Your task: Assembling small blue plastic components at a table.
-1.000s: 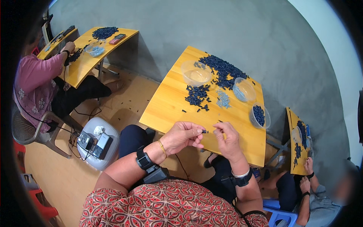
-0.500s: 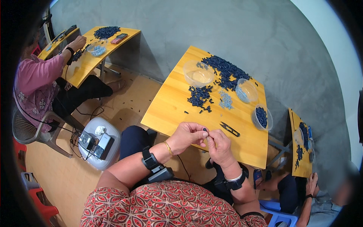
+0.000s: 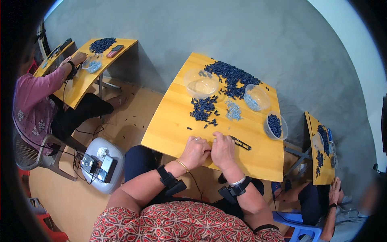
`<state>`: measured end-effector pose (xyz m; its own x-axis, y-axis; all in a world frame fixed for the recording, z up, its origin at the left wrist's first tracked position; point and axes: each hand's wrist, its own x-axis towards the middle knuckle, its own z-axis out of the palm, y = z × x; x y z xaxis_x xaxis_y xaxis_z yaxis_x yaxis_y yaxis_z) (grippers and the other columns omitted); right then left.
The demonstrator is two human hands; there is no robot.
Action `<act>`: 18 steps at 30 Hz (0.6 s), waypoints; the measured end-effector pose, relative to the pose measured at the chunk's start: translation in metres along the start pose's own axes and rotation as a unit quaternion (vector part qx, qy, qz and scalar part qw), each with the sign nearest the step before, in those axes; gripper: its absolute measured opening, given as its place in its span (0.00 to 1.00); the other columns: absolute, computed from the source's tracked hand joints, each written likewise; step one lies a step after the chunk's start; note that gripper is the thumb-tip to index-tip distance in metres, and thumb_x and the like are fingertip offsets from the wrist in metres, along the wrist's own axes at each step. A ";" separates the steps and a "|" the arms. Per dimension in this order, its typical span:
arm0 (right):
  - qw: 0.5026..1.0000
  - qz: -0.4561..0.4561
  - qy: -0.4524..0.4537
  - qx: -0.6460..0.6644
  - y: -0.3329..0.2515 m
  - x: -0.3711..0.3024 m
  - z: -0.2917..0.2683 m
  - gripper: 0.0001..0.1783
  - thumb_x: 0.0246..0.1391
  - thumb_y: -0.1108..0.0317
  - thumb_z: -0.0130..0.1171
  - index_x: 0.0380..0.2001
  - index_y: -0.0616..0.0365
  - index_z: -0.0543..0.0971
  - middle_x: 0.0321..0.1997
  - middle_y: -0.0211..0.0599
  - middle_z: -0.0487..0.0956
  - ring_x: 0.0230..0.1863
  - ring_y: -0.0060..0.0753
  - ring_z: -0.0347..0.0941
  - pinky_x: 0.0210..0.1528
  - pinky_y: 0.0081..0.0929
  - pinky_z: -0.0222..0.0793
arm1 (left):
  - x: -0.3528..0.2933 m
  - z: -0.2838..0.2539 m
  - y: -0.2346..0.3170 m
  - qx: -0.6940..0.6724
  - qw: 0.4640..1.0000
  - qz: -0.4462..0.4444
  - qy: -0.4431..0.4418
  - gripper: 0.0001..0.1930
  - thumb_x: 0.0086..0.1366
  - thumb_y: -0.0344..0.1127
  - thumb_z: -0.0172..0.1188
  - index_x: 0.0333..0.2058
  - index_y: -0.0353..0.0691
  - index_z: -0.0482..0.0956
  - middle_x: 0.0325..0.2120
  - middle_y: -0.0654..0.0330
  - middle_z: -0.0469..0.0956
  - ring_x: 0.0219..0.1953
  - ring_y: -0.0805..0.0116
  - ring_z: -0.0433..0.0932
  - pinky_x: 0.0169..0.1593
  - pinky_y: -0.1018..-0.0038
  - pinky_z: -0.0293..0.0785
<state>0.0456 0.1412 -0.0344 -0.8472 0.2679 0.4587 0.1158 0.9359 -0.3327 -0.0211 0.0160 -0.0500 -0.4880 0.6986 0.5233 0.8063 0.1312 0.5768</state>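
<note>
From where I stood, the fingers of the left hand (image 3: 196, 151) and of the right hand (image 3: 222, 148) were bent inward and met closely above the near edge of the yellow table (image 3: 169, 125); the backs of the hands covered the gap, so I could not tell how far it was open, nor what was held there. Just beside the right hand, black thread snips (image 3: 243, 144) lay flat. Beyond the fingers was one single dark piece (image 3: 189, 128), then a loose heap of dark pieces (image 3: 202, 109) and a scatter of light-blue bits (image 3: 233, 111). Around these stood a clear bowl (image 3: 200, 87), a bowl with blue bits (image 3: 255, 99) and a bowl with dark pieces (image 3: 275, 126), before the large dark pile (image 3: 231, 75). On the left, small devices (image 3: 107, 167) rested upon a pale stool (image 3: 95, 184); any print was too small for reading. Farther, a co-worker (image 3: 42, 92) bent over another table (image 3: 128, 45).
</note>
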 end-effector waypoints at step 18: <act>0.997 -0.069 -0.015 0.009 -0.006 0.002 0.012 0.05 0.41 0.68 0.47 0.16 0.55 0.68 0.22 0.40 0.66 0.30 0.45 0.62 0.33 0.38 0.55 | 0.001 0.007 -0.003 -0.027 0.998 0.013 0.048 0.04 0.39 0.23 0.55 0.14 0.39 0.69 0.16 0.57 0.69 0.24 0.57 0.69 0.35 0.68 0.64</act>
<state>0.0368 0.1337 -0.0416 -0.8699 0.1302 0.4758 -0.0118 0.9588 -0.2838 -0.0222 0.0211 -0.0554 -0.4980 0.6311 0.5947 0.8018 0.0739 0.5930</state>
